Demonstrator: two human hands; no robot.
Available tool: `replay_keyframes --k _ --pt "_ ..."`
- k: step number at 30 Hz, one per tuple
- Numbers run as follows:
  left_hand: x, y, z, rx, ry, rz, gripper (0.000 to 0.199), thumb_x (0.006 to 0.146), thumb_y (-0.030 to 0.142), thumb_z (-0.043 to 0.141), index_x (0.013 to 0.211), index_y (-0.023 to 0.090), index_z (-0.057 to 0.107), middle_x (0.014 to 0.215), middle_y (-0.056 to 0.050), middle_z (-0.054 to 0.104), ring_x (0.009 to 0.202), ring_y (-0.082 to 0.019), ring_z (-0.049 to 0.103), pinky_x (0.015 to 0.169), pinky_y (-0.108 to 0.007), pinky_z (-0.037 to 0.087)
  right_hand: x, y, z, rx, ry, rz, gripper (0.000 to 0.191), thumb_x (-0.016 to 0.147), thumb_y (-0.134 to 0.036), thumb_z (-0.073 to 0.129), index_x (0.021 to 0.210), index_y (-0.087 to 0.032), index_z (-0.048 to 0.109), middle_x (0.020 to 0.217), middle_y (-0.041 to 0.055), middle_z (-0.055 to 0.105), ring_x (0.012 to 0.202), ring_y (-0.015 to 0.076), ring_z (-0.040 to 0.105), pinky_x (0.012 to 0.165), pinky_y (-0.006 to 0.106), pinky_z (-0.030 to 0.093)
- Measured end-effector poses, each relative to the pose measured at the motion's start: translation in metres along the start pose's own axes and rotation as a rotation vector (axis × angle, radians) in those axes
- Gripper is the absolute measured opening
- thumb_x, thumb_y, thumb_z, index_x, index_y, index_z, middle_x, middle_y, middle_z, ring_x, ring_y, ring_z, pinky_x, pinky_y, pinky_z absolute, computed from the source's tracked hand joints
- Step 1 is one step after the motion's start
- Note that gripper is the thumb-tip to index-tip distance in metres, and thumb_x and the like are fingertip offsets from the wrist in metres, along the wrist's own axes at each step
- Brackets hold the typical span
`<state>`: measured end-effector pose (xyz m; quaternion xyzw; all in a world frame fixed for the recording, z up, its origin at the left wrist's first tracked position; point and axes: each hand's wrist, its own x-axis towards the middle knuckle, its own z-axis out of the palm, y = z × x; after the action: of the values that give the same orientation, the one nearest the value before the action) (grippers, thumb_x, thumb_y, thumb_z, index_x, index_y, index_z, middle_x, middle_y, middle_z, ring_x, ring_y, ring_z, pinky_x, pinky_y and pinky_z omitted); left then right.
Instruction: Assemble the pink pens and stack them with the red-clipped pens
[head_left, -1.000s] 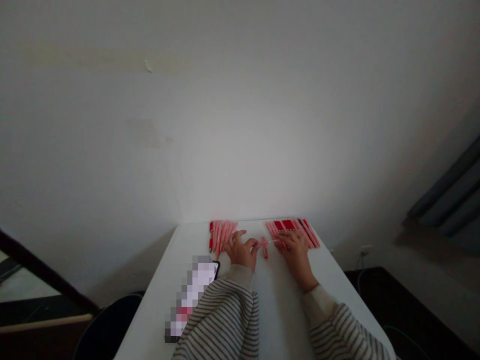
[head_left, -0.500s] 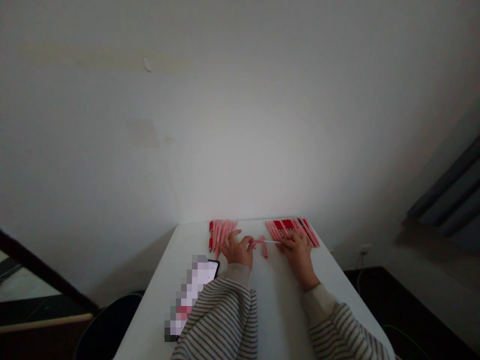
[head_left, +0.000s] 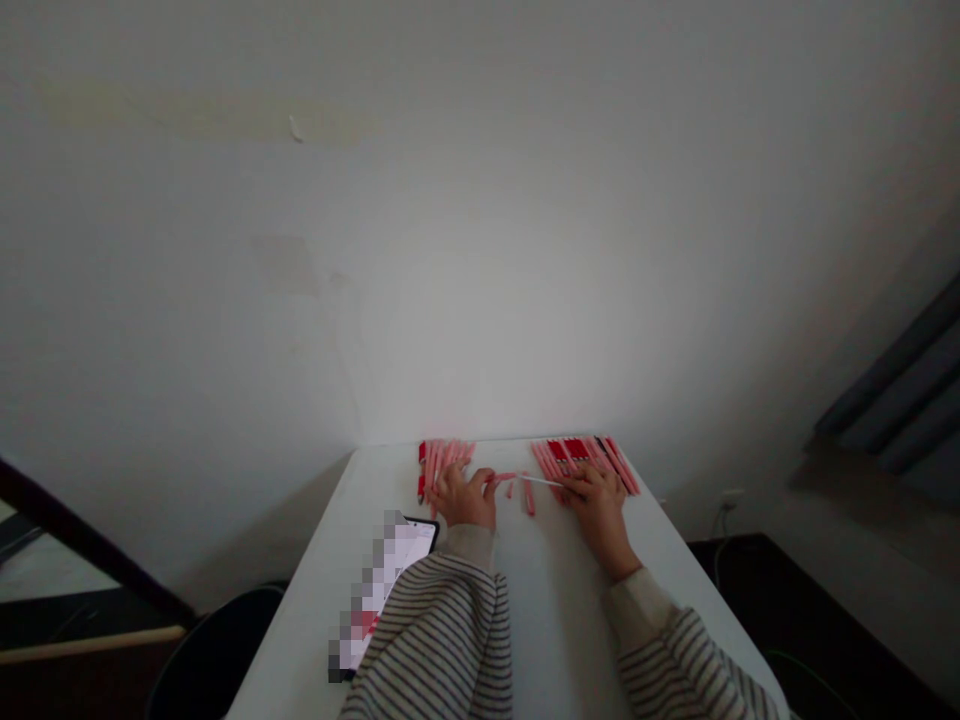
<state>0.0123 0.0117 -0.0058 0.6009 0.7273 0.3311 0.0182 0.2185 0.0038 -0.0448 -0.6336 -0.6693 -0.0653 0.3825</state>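
Over the far part of the white table, my left hand [head_left: 466, 498] is closed, pinching a slim pink pen barrel [head_left: 507, 476] that points right. My right hand [head_left: 600, 508] is closed around the far end of a thin white stick [head_left: 541, 481], which looks like a pen refill. The stick's left tip meets the barrel's right end; whether it sits inside is too small to tell. Just below, a pink pen part [head_left: 529, 498] and a smaller pink piece [head_left: 510, 490] lie on the table. Pink pens [head_left: 445, 455] lie partly under my left fingers.
More pink pens [head_left: 547, 460] and red pieces [head_left: 576, 449] lie in a row behind my right hand. A phone [head_left: 397, 570] rests left of my left forearm. The white table [head_left: 562, 640] meets the wall [head_left: 480, 300] at its far edge. A dark round bin [head_left: 217, 650] stands at lower left.
My left hand has shifted slightly left with the pink barrel, and more of the white stick shows. The small pink piece on the table is now uncovered. My right hand has barely moved.
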Motion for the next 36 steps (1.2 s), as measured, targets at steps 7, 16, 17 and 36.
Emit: replay_keyframes --k 7,16,17,36 --pt "-0.0003 -0.0003 -0.0028 0.011 0.012 0.0 0.014 0.076 0.04 0.062 0.084 0.035 0.072 0.123 -0.003 0.058 0.121 -0.028 0.042 0.103 -0.053 0.025 0.0006 0.0014 0.001 -0.002 0.0 0.0 0.02 0.083 -0.03 0.055 0.092 -0.035 0.073 0.104 0.0025 0.063 0.102 0.0262 0.043 0.09 0.045 0.028" --pt "0.0007 -0.0021 -0.0018 0.029 0.038 -0.012 0.018 0.077 0.044 0.059 0.087 0.035 0.072 0.123 -0.004 0.058 0.121 -0.029 0.041 0.102 -0.053 0.026 0.0011 -0.0003 -0.0006 -0.007 0.014 0.02 0.022 0.083 -0.026 0.054 0.091 -0.033 0.073 0.105 0.0023 0.065 0.099 0.0252 0.045 0.09 0.044 0.029" --pt "0.0012 -0.003 -0.001 0.029 0.042 -0.009 0.018 0.077 0.044 0.059 0.087 0.035 0.072 0.123 -0.004 0.058 0.12 -0.029 0.042 0.102 -0.052 0.027 0.0012 -0.0007 -0.0011 -0.002 0.015 0.022 0.022 0.083 -0.026 0.054 0.091 -0.033 0.073 0.104 0.0024 0.065 0.098 0.025 0.045 0.089 0.044 0.029" --pt "0.0008 -0.0039 0.0041 0.145 0.1 -0.038 0.03 0.08 0.049 0.051 0.078 0.027 0.071 0.123 -0.006 0.058 0.12 -0.029 0.043 0.105 -0.06 0.021 0.0025 -0.0001 -0.0003 0.046 0.093 0.041 0.02 0.081 -0.028 0.056 0.087 -0.031 0.074 0.098 0.0026 0.065 0.094 0.024 0.042 0.087 0.042 0.03"
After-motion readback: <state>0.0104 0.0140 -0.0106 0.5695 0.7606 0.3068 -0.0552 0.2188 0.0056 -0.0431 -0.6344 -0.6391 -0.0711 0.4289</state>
